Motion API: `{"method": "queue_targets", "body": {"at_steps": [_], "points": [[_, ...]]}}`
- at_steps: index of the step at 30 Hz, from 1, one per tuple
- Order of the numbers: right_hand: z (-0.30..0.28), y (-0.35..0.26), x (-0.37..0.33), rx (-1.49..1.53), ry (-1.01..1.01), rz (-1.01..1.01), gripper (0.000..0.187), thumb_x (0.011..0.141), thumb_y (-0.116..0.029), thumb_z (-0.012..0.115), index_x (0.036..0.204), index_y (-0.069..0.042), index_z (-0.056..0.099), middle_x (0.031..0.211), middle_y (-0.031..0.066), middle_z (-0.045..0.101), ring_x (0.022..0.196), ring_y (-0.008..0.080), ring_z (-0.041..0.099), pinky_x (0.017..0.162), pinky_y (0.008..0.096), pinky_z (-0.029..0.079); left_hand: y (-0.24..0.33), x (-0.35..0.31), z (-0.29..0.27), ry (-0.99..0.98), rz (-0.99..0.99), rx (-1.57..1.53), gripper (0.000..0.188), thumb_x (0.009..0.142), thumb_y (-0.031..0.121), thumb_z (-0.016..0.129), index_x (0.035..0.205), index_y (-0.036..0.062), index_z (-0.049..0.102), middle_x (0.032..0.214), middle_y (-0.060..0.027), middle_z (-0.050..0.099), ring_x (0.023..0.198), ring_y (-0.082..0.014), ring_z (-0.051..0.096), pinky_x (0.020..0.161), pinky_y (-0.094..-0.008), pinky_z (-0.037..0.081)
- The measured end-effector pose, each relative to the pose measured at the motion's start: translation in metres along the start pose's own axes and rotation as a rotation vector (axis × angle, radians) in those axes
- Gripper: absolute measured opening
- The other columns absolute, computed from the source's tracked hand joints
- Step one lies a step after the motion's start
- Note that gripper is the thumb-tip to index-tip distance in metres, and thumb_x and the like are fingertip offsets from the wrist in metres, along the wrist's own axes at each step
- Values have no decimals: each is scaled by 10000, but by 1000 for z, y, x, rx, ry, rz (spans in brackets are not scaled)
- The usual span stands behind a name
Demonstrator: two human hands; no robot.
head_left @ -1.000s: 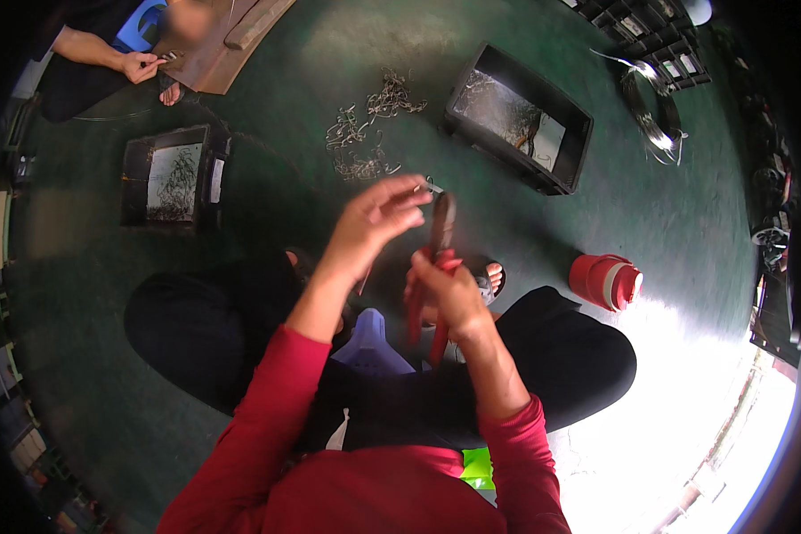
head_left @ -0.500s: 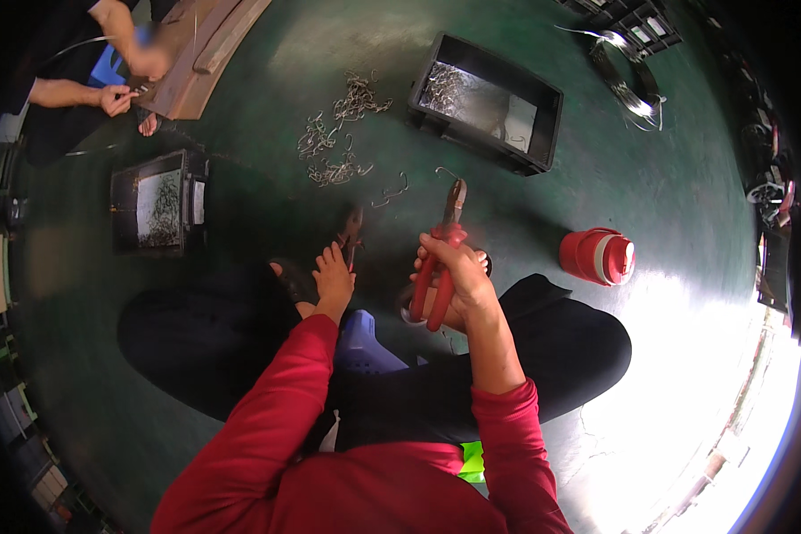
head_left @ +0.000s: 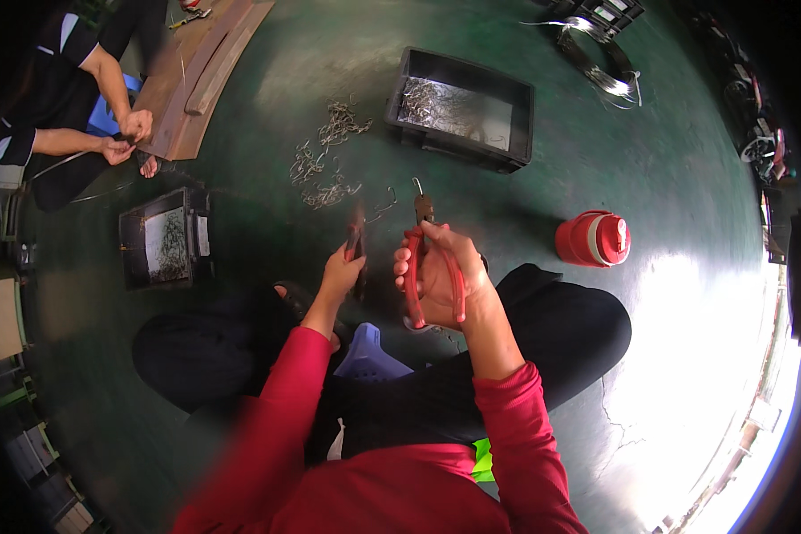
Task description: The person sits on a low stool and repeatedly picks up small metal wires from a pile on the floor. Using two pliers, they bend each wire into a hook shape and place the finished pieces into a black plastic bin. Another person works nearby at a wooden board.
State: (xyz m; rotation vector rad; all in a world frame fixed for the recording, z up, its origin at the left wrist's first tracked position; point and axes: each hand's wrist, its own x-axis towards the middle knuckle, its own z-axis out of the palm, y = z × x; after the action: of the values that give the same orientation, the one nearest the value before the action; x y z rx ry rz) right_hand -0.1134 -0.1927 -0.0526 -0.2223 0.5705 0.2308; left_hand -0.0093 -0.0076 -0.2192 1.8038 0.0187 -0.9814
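My right hand is wrapped round pliers with red handles, the handles spread apart and the dark jaws pointing away from me. A small bent wire hook stands at the tip of those jaws; it looks gripped there. My left hand is closed on a second pair of pliers, dark and blurred, held upright to the left of the first. Beyond the left pliers, a few loose wire hooks lie on the green floor, near a scattered heap of similar hooks.
A black crate with hooks stands ahead; another is at left. A wire coil lies far right, a red jug nearer. A blue-purple stool sits between my legs. At far left, another person's hands work beside wooden boards.
My left hand has closed round its pliers and lifted them. The right pliers' handles have spread wider, and their jaws now sit more to the left with the hook at the tip. The view has shifted slightly.
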Motion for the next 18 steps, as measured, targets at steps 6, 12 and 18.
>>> {"method": "queue_targets", "body": {"at_steps": [6,12,18], "points": [[2,0,-2,-92,91,-7,285,940,-327,509,968,-44,479,853,115,560,780,281,598,741,433,523,84,-66,-10,-100,162,129,549,858,59,603,1389,85,465,1004,-62,660,900,-120,583,842,-264,448],[12,13,-4,-330,349,36,301,903,-335,596,956,-47,528,863,117,590,772,273,606,743,434,512,108,-111,-18,-97,256,358,593,871,84,606,1430,133,414,933,-89,656,777,-142,592,750,-292,476],[15,15,-5,-425,408,15,311,892,-337,619,964,-48,528,841,105,592,757,260,607,723,408,506,115,-121,-17,-106,260,384,596,869,98,609,1430,136,409,918,-119,646,754,-166,600,729,-305,479]]}}
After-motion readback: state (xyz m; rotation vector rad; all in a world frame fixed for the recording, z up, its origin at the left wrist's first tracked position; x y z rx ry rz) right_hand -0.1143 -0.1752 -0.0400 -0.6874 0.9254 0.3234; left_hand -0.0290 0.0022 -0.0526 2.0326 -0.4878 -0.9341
